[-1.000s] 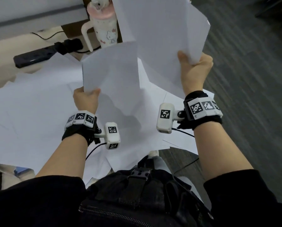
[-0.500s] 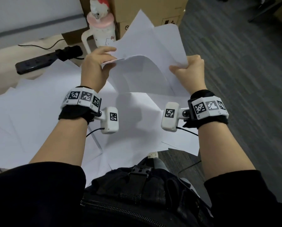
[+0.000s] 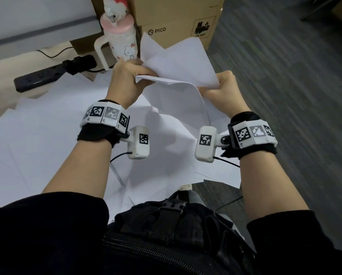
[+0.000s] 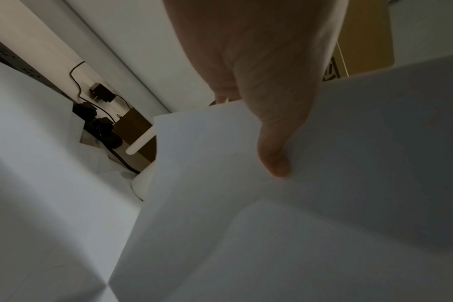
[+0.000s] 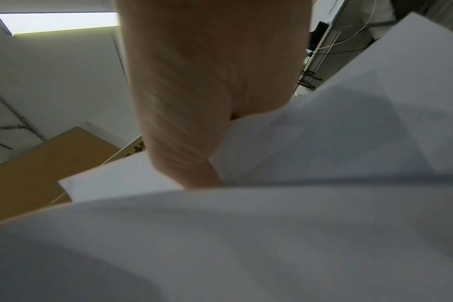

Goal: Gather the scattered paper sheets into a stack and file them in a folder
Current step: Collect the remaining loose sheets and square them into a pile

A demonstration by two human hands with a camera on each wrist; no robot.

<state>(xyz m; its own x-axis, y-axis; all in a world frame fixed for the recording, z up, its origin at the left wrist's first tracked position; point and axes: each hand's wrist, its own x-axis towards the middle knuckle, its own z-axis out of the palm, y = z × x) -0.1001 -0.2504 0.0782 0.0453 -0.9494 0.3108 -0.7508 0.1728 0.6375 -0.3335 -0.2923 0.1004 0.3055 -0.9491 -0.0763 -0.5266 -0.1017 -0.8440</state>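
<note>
Both hands hold a loose bunch of white paper sheets (image 3: 178, 62) in the air above the table. My left hand (image 3: 126, 80) grips the bunch's left edge, thumb under the paper (image 4: 246, 183) in the left wrist view. My right hand (image 3: 219, 90) pinches the right edge; its thumb lies on the sheets (image 5: 323, 143). The sheets are uneven and fan out at the top. More white sheets (image 3: 37, 139) lie scattered over the table below. No folder is in view.
A pink-lidded cat-print tumbler (image 3: 119, 38) stands just behind my left hand. A black power strip (image 3: 47, 74) with its cable lies at the back left. A cardboard box (image 3: 178, 18) stands behind. Dark carpet floor (image 3: 285, 96) is to the right.
My left hand brought its single sheet up to the bunch in my right hand and now grips the joined sheets. Both hands came closer together and the bunch sank lower.
</note>
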